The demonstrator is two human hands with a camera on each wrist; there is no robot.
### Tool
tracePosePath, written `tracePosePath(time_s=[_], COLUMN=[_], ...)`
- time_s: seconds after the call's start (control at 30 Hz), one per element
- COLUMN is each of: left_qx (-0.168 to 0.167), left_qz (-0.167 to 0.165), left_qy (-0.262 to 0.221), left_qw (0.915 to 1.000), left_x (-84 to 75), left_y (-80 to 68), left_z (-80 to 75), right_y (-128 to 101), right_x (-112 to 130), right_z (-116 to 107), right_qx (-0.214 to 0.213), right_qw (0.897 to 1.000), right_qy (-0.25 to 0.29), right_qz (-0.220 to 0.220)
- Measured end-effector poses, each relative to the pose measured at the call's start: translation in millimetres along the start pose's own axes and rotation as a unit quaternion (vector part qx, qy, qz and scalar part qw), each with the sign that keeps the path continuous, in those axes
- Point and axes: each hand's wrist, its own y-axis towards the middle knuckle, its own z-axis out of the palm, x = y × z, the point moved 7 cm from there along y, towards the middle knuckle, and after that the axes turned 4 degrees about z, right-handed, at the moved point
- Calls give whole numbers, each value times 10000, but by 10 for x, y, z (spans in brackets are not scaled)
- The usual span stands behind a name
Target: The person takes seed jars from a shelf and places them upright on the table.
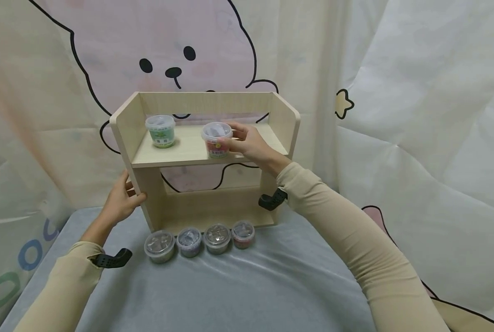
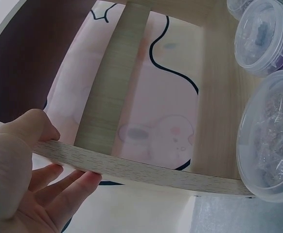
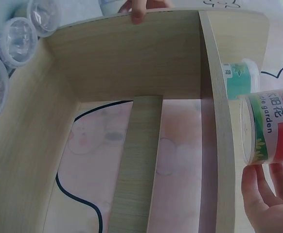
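The head view looks forward and slightly down from above the grey table (image 1: 271,286), taking in the whole wooden shelf (image 1: 188,152) at its far edge. The left wrist view sits very close under the shelf's left side panel (image 2: 132,167), facing through its open lower bay. The right wrist view looks from the shelf's right side, close, across that same bay (image 3: 132,145). Both wrist views share the back slat and the tubs (image 2: 273,141) along the front.

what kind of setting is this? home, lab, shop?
Probably a staged home-style tabletop set, not a shop: cartoon bear sheet hung as backdrop, small wooden shelf on a grey cloth, with little lidded tubs lined up.
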Motion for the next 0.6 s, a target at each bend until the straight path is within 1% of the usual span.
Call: tracePosePath(time_s=[0.1, 0.17, 0.27, 0.4, 0.6], left_qx=[16, 21, 37, 60, 71], left_qz=[39, 47, 2, -41, -7], left_qy=[8, 18, 35, 48, -14], left_qw=[10000, 10000, 10000, 10000, 10000], left_x=[-2, 0, 4, 9, 17], left_y=[-8, -12, -18, -11, 17], left_z=[-2, -3, -5, -10, -8], right_y=[-55, -95, -168, -274, -419], right_x=[28, 47, 71, 62, 5], right_z=[-11, -23, -36, -84, -142], right_qx=[35, 51, 142, 203, 330], right_qw=[9996, 9993, 9992, 9993, 9991], right_qy=[-236, -290, -182, -122, -160], right_qz=[-119, -225, -323, -279, -216])
